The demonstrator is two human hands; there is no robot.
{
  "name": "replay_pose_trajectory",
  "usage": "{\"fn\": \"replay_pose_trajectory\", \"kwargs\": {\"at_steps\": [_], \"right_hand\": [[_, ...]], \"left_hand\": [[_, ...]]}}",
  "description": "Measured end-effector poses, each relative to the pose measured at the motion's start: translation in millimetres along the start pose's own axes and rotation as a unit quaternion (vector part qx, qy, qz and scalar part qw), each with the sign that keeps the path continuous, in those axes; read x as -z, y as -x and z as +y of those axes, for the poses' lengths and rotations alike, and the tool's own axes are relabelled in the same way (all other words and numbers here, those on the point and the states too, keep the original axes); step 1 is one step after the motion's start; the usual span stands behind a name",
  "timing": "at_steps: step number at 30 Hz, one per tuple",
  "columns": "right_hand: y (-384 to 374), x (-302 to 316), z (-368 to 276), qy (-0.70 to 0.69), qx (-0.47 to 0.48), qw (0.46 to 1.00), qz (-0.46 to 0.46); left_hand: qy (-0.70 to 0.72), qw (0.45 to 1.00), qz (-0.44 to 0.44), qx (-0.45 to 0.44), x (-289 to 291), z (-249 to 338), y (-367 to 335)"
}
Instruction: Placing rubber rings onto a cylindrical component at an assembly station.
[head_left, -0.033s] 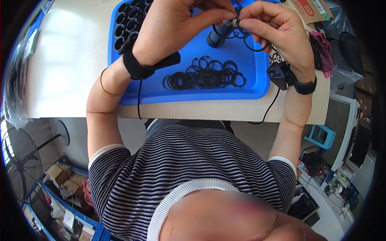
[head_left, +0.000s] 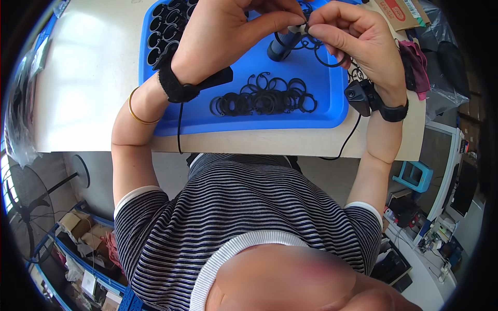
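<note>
While my left hand (head_left: 228, 36) and right hand (head_left: 358, 44) pinch a small white part (head_left: 298, 29) over the blue tray (head_left: 311, 111), a brown carton with a red label (head_left: 397, 11) lies at the tabletop's (head_left: 78, 93) far right.

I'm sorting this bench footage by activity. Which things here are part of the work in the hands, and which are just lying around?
In the work:
left hand and right hand, pinching a small pale part
black rings heaped on the blue tray
dark blue cylinder

Lying about:
cardboard box
pink cloth
floor fan
</note>
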State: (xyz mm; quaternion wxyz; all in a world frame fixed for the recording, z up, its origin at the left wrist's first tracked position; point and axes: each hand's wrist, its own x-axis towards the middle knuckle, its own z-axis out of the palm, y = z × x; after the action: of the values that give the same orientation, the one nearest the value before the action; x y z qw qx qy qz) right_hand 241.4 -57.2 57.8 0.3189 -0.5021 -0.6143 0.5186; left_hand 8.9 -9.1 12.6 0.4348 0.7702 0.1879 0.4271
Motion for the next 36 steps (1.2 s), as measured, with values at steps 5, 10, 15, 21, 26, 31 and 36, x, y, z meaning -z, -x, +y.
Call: {"fn": "replay_pose_trajectory", "kwargs": {"at_steps": [5, 10, 15, 21, 26, 31, 36], "right_hand": [[-1.8, 4.8, 12.1, 0.003, 0.009, 1.000, -0.013], [-4.4, 7.1, 19.0, -0.097, 0.008, 0.995, -0.020], [-8.3, 8.3, 23.5, -0.104, -0.012, 0.993, -0.048], [-13.5, 12.6, 25.8, -0.101, -0.020, 0.992, -0.068], [-16.4, 23.4, 30.7, -0.140, 0.007, 0.988, -0.058], [-14.1, 19.1, 17.1, -0.116, -0.008, 0.993, -0.016], [-17.0, 21.8, 27.0, -0.094, 0.013, 0.995, -0.009]], "left_hand": [[0.010, 1.000, 0.005, -0.006, 0.5, -1.2, -0.3], [-0.055, 0.983, 0.056, -0.163, 6.4, -7.7, -4.6], [-0.147, 0.952, 0.039, -0.264, 7.9, 4.8, -5.4], [-0.147, 0.946, 0.018, -0.290, 8.0, 10.1, -8.4], [-0.156, 0.958, -0.025, -0.240, 5.9, 12.2, -8.9], [-0.122, 0.973, -0.044, -0.189, 7.6, -0.4, -9.6], [-0.158, 0.969, -0.088, -0.169, 10.2, 9.7, -13.5]]}}
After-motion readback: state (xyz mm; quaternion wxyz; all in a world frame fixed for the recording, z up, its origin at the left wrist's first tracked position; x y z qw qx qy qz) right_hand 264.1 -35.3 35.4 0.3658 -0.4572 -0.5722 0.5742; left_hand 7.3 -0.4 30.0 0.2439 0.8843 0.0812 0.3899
